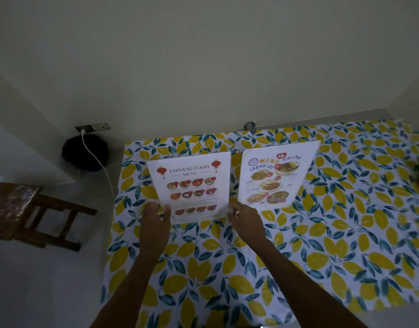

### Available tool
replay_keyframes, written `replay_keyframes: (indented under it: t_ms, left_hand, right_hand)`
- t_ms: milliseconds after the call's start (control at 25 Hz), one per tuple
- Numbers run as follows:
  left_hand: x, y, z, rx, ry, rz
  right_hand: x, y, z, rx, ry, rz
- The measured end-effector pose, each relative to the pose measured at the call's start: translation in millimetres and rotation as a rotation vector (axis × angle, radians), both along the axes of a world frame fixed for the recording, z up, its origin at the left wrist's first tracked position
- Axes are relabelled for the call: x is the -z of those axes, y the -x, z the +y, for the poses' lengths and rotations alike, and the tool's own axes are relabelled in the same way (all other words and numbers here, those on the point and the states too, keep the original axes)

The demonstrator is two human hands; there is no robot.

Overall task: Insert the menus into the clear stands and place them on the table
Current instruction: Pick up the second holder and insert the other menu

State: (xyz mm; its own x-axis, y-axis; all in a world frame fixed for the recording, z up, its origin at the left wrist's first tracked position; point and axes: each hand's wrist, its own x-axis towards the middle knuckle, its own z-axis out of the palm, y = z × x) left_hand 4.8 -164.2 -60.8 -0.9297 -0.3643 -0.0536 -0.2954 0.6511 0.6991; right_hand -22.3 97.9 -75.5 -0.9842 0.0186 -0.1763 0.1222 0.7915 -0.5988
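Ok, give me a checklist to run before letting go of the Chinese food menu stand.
1. Left hand on the lower left edge of the Chinese food menu stand: ok.
2. Right hand on its lower right edge: ok.
3. Menu faces the person, upright: ok.
4. Base flat on the lemon-print tablecloth: cannot tell, hands hide it.
5. Gap to the Thai menu stand beside it: ok, apart.
6. Thai stand standing on its own: ok.

two menus (190, 185), two hands (154, 223), one chair (26, 209)
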Motion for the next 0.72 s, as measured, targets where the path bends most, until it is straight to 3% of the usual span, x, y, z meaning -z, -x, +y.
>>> replay_keyframes:
  t_ms: [120,280,560,720]
  left_hand:
    - [20.4,-24.6,19.0,-0.011,0.148,-0.145]
    - [24.6,-33.4,73.5,0.176,0.153,-0.176]
    - [12.8,-0.6,178.5,0.309,0.011,-0.187]
    - [11.8,21.8,225.4,0.187,-0.022,-0.209]
  right_hand:
    - [-1.7,-13.1,35.3,-0.077,-0.253,-0.01]
    - [-9.6,-15.4,94.9,-0.035,-0.359,-0.025]
    - [-13.2,7.1,182.8,0.055,-0.326,0.004]
    - [-3.1,34.4,220.8,0.067,-0.239,-0.01]
